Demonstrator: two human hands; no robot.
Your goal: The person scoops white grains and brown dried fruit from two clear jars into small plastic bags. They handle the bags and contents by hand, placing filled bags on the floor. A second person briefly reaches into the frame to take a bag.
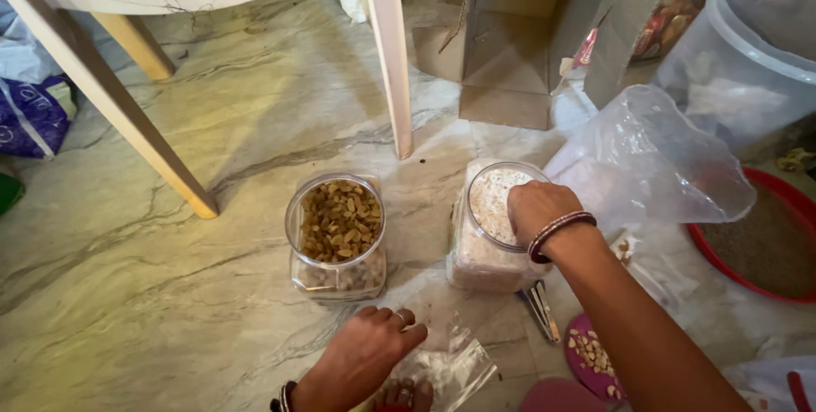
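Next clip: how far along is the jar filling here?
Done: the raisin jar looks filled near its rim, and the flake jar is full to the top. In hand: the right hand rests in the flake jar's mouth; the left hand presses an emptied clear bag on the floor. Left: both jars stand open, no lids visible.

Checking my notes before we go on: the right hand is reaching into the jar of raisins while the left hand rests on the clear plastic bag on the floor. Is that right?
Not quite. The head view shows the right hand in the jar of white flakes, not the jar of raisins, which stands untouched beside it. The left hand does rest on the clear plastic bag on the floor.
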